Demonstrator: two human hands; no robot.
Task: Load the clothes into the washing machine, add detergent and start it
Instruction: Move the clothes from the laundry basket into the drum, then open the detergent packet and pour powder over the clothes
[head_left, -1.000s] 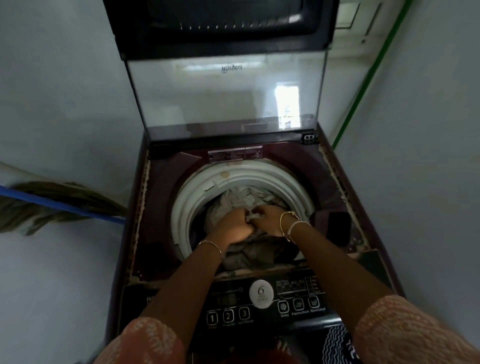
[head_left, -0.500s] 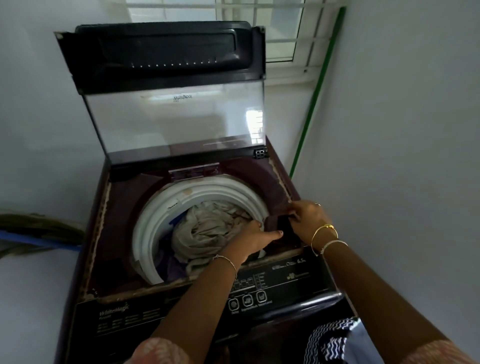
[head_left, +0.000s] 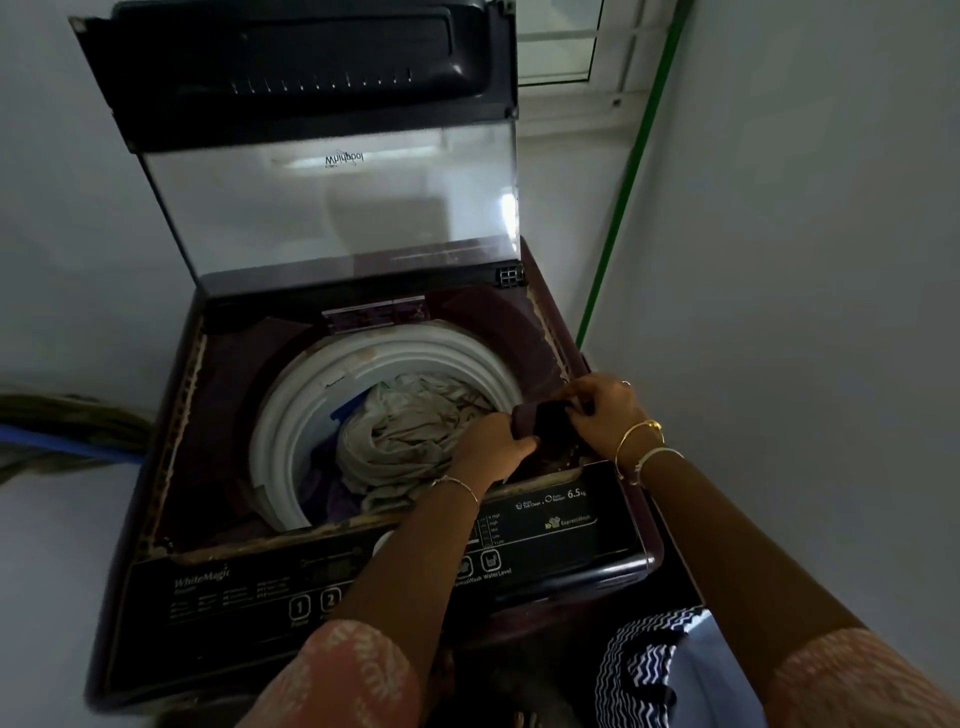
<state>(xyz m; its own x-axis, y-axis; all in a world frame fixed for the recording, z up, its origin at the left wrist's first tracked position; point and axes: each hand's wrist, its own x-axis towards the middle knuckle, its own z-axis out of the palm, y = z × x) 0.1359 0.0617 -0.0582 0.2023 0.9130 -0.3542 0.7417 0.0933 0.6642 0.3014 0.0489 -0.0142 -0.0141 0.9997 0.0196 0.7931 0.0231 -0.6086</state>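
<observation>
Top-loading washing machine (head_left: 171, 395), lid (head_left: 332, 208) raised and standing upright at the back, glass panel facing the camera. White tub ring (head_left: 283, 415) exposed.

Clothes (head_left: 410, 431): in the drum, heaped below the ring. A crumpled beige piece lies on top; purple fabric shows at the near side and a bit of blue at the left of the heap.

Small dark maroon flap (head_left: 540, 418): at the right-front of the tub surround, just beside the ring. What it belongs to cannot be told.

Right hand (head_left: 605, 410): over the flap's right side, fingers curled and pinching its upper edge. Ring on one finger, two bangles on the wrist.

Left hand (head_left: 496, 447): back of the hand towards the camera, just left of and below the flap, over the drum's right edge. Fingers curl under and out of sight; the thumb reaches to the flap's lower left corner. Whether this hand has hold of anything cannot be told. One thin bangle on the wrist.

Control panel (head_left: 558, 519): along the front edge, both forearms crossing above it.

Surroundings: green pole (head_left: 623, 208) leaning in the right corner below a window (head_left: 561, 47); broom (head_left: 67, 426) with a blue handle at far left; navy-and-white zigzag cloth (head_left: 641, 670) at bottom right
</observation>
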